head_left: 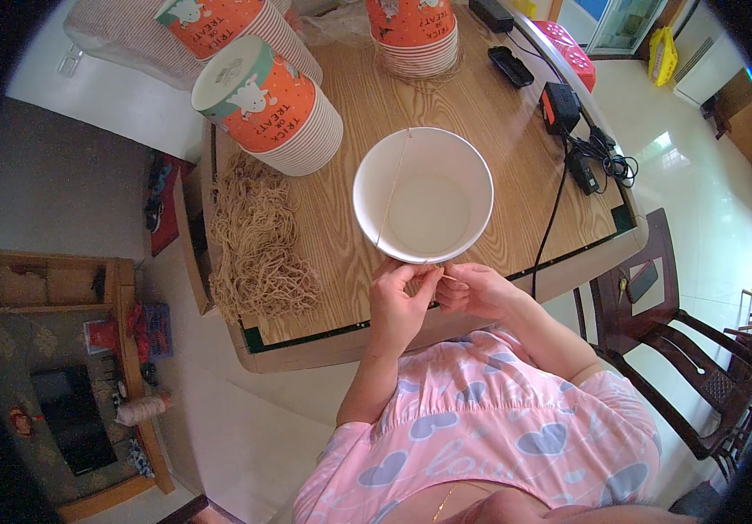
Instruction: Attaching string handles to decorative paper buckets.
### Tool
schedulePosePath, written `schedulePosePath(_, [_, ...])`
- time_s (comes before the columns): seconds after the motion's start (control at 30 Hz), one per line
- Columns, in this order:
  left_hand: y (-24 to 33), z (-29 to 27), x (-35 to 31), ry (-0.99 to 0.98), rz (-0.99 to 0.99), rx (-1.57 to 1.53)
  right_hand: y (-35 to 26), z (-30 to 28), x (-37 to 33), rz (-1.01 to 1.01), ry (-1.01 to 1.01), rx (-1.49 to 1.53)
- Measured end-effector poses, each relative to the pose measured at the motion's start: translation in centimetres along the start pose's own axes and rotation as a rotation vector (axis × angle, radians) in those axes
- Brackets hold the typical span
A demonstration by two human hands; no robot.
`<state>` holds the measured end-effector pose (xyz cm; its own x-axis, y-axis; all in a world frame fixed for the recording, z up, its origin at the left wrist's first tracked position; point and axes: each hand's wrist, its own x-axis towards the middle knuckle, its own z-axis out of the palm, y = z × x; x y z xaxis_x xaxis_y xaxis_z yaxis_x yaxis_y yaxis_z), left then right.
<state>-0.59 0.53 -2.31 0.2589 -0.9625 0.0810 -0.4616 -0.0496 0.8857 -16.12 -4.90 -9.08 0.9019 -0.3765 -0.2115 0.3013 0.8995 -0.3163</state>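
Observation:
A white paper bucket [433,210] stands at the table's near edge, its open mouth toward me. One thin strand of twine [396,179] crosses the mouth from the far rim to the near left side. At the near rim my left hand [400,290] pinches the twine, thumb against fingers. Close beside it on the right, my right hand [472,290] is closed with its fingertips on a short twine end. The two hands nearly touch. Whether a knot sits between the fingertips is too small to tell. Left of the bucket lies a loose heap of brown twine strands [262,244].
Stacks of orange patterned paper buckets [284,113] lie tilted at the far left; another stack [415,44] stands at the back. A black and orange charger [559,106], cables [599,162] and a black tray [510,67] lie on the right. A dark wooden chair [655,306] stands beyond the table's right edge.

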Motion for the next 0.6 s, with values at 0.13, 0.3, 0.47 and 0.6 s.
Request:
schedulePosePath(0.13, [0.1,0.1,0.0,0.023,-0.011,-0.004,0.2,-0.4,-0.2,0.005,0.02,-0.004])
schedulePosePath(0.3, [-0.3,0.1,0.0,0.028,0.011,0.017,0.5,-0.6,-0.2,-0.04,0.056,0.012])
schedulePosePath(0.47, [-0.3,0.2,0.0,0.03,0.013,0.02,0.8,-1.4,0.2,-0.196,-0.026,-0.123])
schedulePosePath(0.6, [-0.2,0.1,0.0,0.03,0.021,0.031,0.7,-1.8,0.1,-0.22,-0.041,-0.195])
